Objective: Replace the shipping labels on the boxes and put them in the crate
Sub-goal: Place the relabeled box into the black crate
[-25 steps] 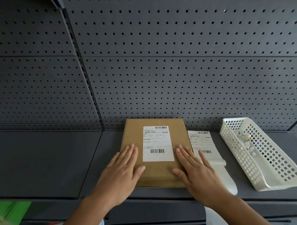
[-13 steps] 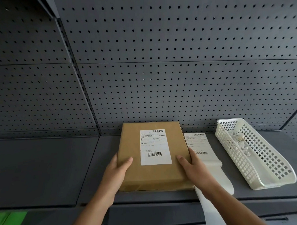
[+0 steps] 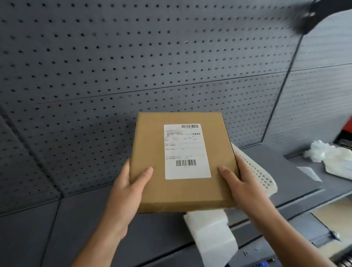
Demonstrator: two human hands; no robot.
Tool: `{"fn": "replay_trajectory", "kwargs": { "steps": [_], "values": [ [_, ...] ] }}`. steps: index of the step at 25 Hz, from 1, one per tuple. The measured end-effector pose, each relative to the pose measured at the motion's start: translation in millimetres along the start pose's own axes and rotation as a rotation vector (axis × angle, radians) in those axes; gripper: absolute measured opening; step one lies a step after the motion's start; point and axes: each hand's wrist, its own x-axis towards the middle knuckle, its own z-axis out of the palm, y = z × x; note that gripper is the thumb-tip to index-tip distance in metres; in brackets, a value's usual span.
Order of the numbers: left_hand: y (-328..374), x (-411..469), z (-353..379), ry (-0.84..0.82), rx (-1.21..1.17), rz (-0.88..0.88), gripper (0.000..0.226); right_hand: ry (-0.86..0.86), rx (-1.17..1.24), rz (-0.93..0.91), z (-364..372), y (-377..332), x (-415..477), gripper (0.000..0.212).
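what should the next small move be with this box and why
Probably carry the box level toward the crate, which is not in view here. The left hand and right hand grip its two sides and hold it clear of the shelf, and a label sits flat on its top face, so the labelling looks done and only stowing seems left.

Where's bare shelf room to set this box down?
Widest: shelf left of the left hand, bordered by the pegboard. Smaller patch between basket and crumpled plastic. Crowded beneath the box: label strip, basket.
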Motion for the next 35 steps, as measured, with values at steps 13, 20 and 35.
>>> {"fn": "replay_trajectory", "kwargs": {
  "steps": [13,20,35],
  "values": [
    [16,-28,340,-0.576,-0.006,0.055,0.037,0.597,0.128,0.097,-302,107,-64,0.051],
    [-40,-94,493,-0.836,0.073,-0.087,0.038,0.877,0.109,0.300,-391,215,-137,0.050],
    [-308,-124,636,-1.045,0.603,-0.603,0.027,0.922,0.362,1.031,-378,478,-152,0.029]
  ]
}}
